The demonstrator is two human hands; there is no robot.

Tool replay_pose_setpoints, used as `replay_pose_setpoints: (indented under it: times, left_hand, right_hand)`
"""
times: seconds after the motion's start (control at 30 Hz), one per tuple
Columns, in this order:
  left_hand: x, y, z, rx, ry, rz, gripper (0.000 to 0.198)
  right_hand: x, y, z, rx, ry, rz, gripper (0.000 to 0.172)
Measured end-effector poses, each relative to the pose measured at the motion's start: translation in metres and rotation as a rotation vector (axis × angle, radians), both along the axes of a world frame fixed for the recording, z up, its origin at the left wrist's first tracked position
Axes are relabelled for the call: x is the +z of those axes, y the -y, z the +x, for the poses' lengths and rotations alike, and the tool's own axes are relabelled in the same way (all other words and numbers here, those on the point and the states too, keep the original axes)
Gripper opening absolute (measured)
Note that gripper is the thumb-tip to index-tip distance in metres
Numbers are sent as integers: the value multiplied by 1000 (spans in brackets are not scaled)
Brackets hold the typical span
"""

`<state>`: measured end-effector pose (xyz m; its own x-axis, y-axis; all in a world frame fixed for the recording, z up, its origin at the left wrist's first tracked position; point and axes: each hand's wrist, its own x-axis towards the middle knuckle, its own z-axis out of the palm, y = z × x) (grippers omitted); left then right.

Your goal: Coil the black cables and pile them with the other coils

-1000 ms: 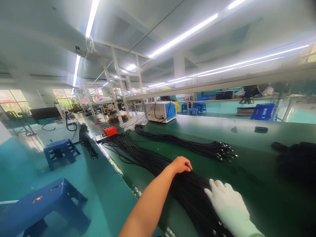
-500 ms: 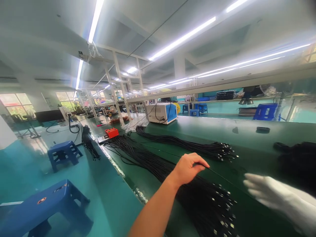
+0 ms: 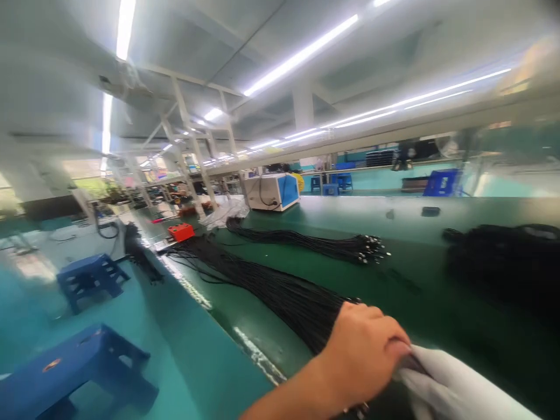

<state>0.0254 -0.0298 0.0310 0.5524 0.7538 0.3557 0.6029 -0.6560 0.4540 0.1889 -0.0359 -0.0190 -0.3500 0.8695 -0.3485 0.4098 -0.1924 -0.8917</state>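
Note:
My bare left hand (image 3: pixel 365 344) is closed over the near end of a long bundle of black cables (image 3: pixel 266 280). Between it and my right hand (image 3: pixel 455 379), which wears a white glove, shows a short dark length of cable (image 3: pixel 413 363). The gloved fingers are closed around that piece and meet my left fingertips. Blur hides the cable's exact end. Under my hands, the metal-tipped ends of the bundle are mostly covered. A second bundle of black cables (image 3: pixel 306 240) lies farther back, its pale tips pointing right.
The green workbench (image 3: pixel 245 318) carries a red box (image 3: pixel 181 232), a white and blue machine (image 3: pixel 271 192), clear plastic (image 3: pixel 225 213) and a dark cable heap (image 3: pixel 503 262) at right. Blue stools (image 3: pixel 79 361) stand on the floor at left. More cables (image 3: pixel 142 259) hang over the bench's left edge.
My left hand has moved right and nearer, and the right hand has come in to meet it. The thin cable stretched across the bench is no longer seen there. The view has turned right.

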Motion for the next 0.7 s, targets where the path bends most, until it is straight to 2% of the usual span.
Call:
replay_pose_setpoints:
  times: [0.03,0.1,0.17,0.27,0.37,0.5,0.6,0.7]
  left_hand:
    - [4,0,2,-18,-7,-15,7]
    - [12,-5,3,-83,3,-61,9]
    - [18,-14,2,-162,29,-128,12]
    - [20,-30,2,-246,53,-203,17]
    - [16,-40,4,-286,60,-228,19]
    - [6,-41,12,-305,60,-229,16]
    - [-3,-39,18,-301,91,-213,13]
    - [-13,-46,13,-268,77,-120,20]
  right_hand:
    - [4,3,-2,59,-75,-87,25]
    - [8,5,-4,130,-489,-215,34]
    - [4,3,-3,285,-832,-372,49]
    - [-9,-5,0,414,-1096,-517,49]
    - [-21,-11,-1,500,-1202,-556,48]
    - [-37,-13,-6,583,-1219,-587,46]
    - [-43,-10,-8,512,-1203,-585,46]
    - [-35,-6,-1,399,-1204,-487,46]
